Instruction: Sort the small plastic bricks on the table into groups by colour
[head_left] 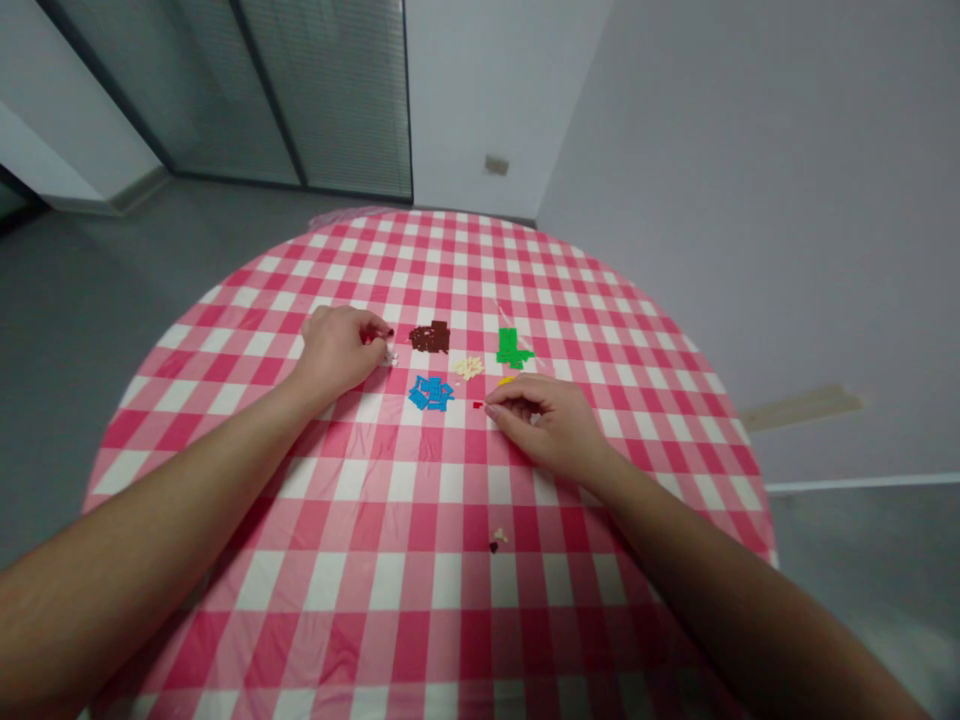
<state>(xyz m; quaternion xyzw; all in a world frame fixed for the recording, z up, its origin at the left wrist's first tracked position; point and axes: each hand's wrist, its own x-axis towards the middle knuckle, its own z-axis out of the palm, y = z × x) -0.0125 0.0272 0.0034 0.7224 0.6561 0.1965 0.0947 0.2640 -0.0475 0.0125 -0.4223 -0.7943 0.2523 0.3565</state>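
My left hand [339,345] is at the left of the piles, its thumb and index finger curled round a small dark brown piece [390,332] at the fingertips. Tiny white pieces [391,357] lie under those fingers. To the right is a pile of dark brown toy building bricks [430,338]. My right hand [553,418] has thumb and index tip pinched together beside a small red piece [477,405]; what the pinch holds is too small to make out. Yellow pieces [507,380] show partly behind its knuckles.
Blue bricks [431,393], cream pieces [469,368] and green bricks [511,348] lie in separate piles at mid-table. Closer to me are a few loose cream pieces [500,536] and a dark piece [493,547]. A checked cloth [360,580] covers the round table; walls stand beyond.
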